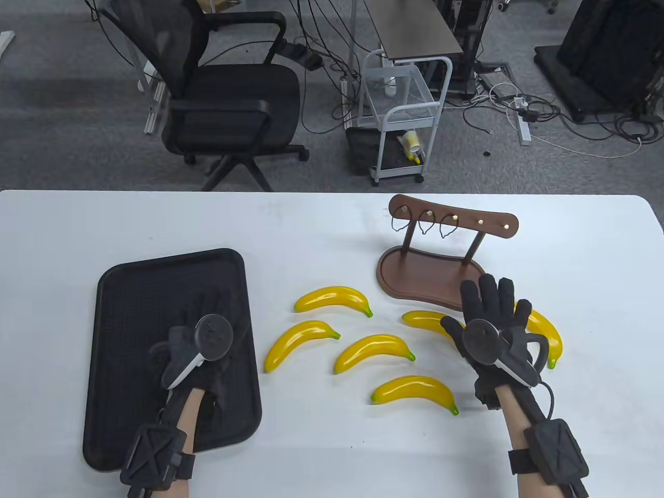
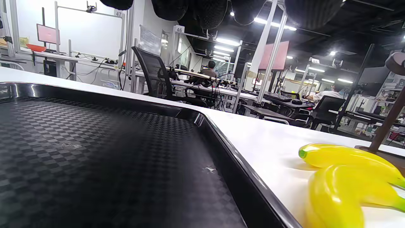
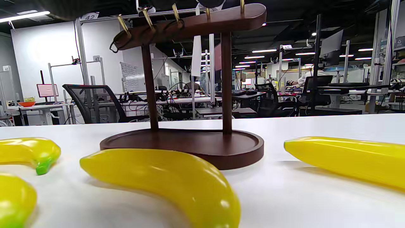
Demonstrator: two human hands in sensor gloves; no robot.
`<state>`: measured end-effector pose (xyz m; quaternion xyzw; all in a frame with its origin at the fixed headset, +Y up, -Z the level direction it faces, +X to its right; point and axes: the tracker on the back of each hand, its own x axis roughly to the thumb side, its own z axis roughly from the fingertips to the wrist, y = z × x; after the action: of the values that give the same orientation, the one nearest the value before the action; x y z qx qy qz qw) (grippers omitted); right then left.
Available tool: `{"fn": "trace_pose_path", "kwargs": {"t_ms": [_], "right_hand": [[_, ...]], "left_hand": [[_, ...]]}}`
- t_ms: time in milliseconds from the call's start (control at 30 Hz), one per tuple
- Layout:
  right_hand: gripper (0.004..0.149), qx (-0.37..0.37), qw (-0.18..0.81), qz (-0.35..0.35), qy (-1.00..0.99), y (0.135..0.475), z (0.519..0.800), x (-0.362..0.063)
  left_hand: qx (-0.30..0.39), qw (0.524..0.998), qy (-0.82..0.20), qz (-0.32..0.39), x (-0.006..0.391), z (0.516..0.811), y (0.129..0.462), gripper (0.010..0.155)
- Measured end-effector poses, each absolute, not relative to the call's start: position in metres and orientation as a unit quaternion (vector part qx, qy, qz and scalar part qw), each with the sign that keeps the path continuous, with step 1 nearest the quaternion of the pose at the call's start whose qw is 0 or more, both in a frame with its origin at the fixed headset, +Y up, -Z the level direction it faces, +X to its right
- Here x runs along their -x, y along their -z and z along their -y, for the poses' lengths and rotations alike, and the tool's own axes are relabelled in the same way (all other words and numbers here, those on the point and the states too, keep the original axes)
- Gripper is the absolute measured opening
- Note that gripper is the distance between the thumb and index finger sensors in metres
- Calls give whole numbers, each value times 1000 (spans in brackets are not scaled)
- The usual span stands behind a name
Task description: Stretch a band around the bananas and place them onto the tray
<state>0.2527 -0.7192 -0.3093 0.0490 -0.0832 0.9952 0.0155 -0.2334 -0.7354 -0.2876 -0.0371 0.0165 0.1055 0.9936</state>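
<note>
The bands (image 1: 421, 226) hang on the rack (image 1: 452, 218) just past the right hand (image 1: 493, 332) — fingers (image 1: 490, 293) spread flat, nearer than the left hand (image 1: 199, 347), whose fingers I cannot tell.

A white surface (image 1: 311, 228) fills the lower half of the table view. At lower left lies a black tray (image 1: 124, 290). Six yellow bananas (image 1: 332, 301) lie loose across the centre and right, and a brown wooden hook stand (image 1: 415, 270) sits at centre right.
</note>
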Motion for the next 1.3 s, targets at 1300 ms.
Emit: {"fn": "trace_pose_path", "kwargs": {"t_ms": [1300], "right_hand": [[78, -55, 9, 73, -996, 310, 720, -250]], "left_hand": [[44, 992, -114, -14, 232, 737, 288, 67]]}}
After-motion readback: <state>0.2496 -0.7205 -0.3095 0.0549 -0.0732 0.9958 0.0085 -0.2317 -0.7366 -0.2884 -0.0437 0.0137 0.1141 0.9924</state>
